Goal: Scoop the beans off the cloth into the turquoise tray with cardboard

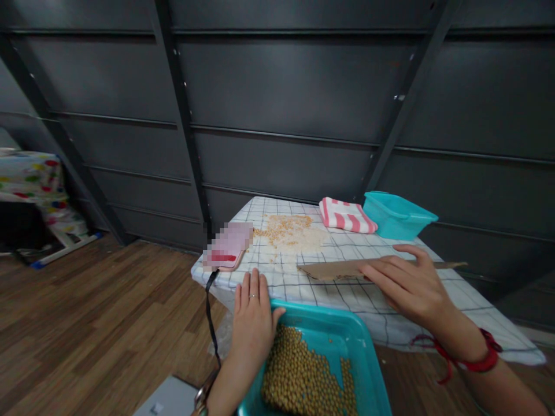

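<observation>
My right hand [410, 286] grips a strip of brown cardboard [329, 270] above the right part of the checked tablecloth, its index finger raised. My left hand [254, 318] lies with fingers stretched out at the table's front edge, the thumb over the corner of a teal tub [368, 346]. Inside that tub is a heap of small round yellow-brown beans [303, 370], with part of the bottom bare at the right. Beyond the cardboard, yellow grains [281, 228] lie scattered on the cloth beside a patch of whitish grains [306, 240].
A pink phone [232, 263], partly pixelated, lies at the table's left edge with a black strap [209, 315] hanging down. Toward the back right are a folded pink-and-white striped towel [347, 215] and a smaller teal container [396, 216]. A dark panelled wall [281, 86] stands behind.
</observation>
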Tool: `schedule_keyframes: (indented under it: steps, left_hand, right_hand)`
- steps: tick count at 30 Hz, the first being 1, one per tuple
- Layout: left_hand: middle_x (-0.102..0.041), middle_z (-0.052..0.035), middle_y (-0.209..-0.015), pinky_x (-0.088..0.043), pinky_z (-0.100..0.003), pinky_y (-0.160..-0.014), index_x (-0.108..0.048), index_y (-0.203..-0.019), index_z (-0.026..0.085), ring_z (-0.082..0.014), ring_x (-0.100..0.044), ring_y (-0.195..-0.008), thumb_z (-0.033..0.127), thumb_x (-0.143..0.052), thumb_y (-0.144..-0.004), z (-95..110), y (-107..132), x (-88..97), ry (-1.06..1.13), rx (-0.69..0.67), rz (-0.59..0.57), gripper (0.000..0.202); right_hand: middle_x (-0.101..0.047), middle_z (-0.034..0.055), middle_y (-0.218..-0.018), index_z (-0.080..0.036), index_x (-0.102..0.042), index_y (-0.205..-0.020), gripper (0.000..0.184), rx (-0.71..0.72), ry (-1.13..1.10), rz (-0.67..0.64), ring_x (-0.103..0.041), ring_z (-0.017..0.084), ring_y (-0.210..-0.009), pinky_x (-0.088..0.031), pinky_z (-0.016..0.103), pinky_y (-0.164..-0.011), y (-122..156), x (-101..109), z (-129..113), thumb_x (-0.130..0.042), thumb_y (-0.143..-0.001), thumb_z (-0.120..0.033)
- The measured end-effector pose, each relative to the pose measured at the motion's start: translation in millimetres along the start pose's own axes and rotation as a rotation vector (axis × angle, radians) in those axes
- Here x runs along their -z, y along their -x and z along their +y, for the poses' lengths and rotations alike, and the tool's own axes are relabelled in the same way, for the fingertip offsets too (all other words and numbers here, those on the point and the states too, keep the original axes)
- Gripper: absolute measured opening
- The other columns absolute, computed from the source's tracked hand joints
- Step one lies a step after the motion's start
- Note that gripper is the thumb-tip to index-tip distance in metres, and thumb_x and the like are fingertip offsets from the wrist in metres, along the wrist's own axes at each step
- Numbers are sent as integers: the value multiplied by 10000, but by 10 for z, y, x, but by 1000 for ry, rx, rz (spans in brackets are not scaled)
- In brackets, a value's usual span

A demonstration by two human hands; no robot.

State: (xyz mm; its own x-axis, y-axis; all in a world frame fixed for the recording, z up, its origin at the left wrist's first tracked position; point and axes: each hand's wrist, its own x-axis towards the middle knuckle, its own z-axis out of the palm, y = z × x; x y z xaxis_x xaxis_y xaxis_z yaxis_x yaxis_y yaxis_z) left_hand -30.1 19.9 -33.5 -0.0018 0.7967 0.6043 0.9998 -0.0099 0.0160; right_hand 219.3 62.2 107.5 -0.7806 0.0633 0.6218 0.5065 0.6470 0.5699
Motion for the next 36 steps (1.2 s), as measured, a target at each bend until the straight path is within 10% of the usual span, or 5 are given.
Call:
schedule_keyframes:
  steps: [36]
  left_hand:
    - [-508, -227, -1258, -417, -492, -918, -470, -1198, 22, -336, -438, -1180, 494, -325, -836, -6, -27, 42, -81, -36, 34, 613]
  right_hand:
    - [-663, 44, -741, -143, -528, -959, 244, 2, -88, 10, -561, 132, -669, -372, 404, -818, -14, 26, -23, -471, -768, -1]
